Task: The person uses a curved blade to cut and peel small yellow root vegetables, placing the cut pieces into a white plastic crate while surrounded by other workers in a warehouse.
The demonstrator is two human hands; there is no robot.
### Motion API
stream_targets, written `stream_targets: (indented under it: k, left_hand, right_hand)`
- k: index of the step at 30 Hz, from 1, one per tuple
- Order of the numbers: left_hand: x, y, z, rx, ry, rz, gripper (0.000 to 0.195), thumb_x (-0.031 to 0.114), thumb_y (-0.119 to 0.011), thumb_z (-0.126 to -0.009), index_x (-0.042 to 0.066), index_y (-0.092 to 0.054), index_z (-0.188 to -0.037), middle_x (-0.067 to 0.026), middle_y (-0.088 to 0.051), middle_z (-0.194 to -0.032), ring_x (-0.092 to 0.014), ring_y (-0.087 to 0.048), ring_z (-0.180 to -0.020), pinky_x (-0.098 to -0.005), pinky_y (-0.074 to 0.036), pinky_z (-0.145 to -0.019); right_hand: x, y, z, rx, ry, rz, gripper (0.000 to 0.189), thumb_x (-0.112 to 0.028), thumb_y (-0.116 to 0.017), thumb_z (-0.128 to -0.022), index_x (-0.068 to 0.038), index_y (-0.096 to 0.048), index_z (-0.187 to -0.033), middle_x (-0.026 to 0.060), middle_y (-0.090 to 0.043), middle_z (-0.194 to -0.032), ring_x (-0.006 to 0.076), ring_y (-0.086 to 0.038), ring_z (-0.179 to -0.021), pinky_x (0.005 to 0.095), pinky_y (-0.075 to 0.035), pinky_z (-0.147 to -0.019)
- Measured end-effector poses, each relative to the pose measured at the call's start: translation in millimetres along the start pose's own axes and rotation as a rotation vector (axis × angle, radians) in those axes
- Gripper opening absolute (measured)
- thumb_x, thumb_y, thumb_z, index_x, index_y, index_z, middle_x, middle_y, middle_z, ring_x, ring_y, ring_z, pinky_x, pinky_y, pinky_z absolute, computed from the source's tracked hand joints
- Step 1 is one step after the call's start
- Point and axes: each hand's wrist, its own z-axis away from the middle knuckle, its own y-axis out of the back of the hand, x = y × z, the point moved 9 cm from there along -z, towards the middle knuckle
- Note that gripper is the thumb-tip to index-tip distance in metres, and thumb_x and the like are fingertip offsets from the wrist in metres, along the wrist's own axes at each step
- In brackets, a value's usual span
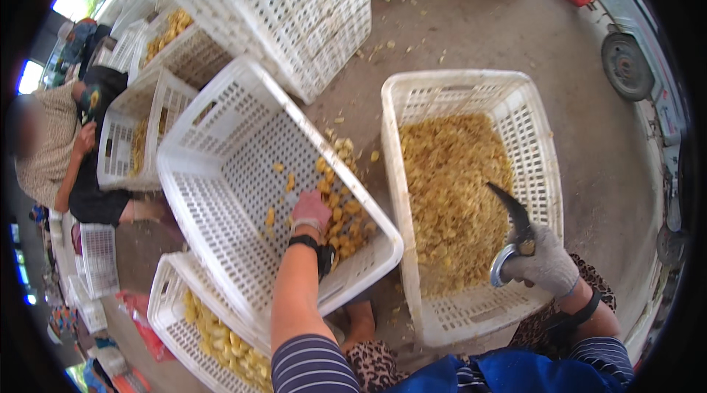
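My left hand, in a pinkish glove, reaches down into a tilted white plastic crate. It is at the edge of a heap of yellow-brown, peeled-looking food pieces; its fingertips are hidden, so a grip on any piece cannot be made out. My right hand, in a pale knit glove, holds a curved knife with a dark blade pointing up and left. By the same hand is a shiny round metal part. Beneath the blade, an upright white crate holds a deep layer of yellowish shavings.
Nested white crates stand ahead. A crate of yellow pieces sits at lower left. To the left, a seated person is beside more crates. Scraps litter the concrete floor. A vehicle wheel is at right.
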Motion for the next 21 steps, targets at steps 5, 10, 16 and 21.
stream_targets:
  k: [5,10,16,21]
  left_hand:
    - [-10,20,10,0.020,-0.139,0.258,0.041,0.023,-0.085,-0.079,0.006,-0.077,-0.115,-0.0194,-0.078,-0.108,-0.037,-0.076,-0.104,-0.0458,-0.062,-0.088]
    - [-39,49,71,-0.187,0.048,0.891,0.031,0.012,-0.079,-0.095,0.000,-0.070,-0.123,-0.0138,-0.078,-0.106,-0.026,-0.078,-0.091,-0.0380,-0.065,-0.073]
    - [-4,109,159,-0.335,-0.083,1.608,0.040,0.008,-0.073,-0.102,-0.001,-0.061,-0.140,-0.0160,-0.073,-0.123,-0.030,-0.075,-0.102,-0.0432,-0.065,-0.088]
    - [70,162,248,-0.436,-0.299,1.790,0.041,0.013,-0.073,-0.103,0.001,-0.062,-0.141,-0.0163,-0.074,-0.124,-0.029,-0.075,-0.101,-0.0440,-0.065,-0.089]
  right_hand:
    - [-1,1,-6,-0.021,0.100,0.065,0.041,-0.019,-0.093,-0.077,-0.004,-0.073,-0.110,0.0051,-0.074,-0.087,0.0121,-0.069,-0.075,0.0308,-0.057,-0.068]
    - [-20,-8,-3,-0.043,0.278,0.034,0.045,-0.024,-0.092,-0.080,-0.002,-0.073,-0.115,0.0067,-0.074,-0.084,0.0121,-0.068,-0.068,0.0303,-0.055,-0.060]
    - [-38,-14,21,-0.052,0.444,-0.028,0.050,-0.022,-0.089,-0.082,0.002,-0.070,-0.121,0.0060,-0.071,-0.079,0.0106,-0.066,-0.062,0.0285,-0.052,-0.055]
    - [-51,-17,33,-0.100,0.448,-0.103,0.049,-0.024,-0.087,-0.086,0.000,-0.069,-0.125,0.0041,-0.070,-0.078,0.0101,-0.065,-0.061,0.0275,-0.051,-0.052]
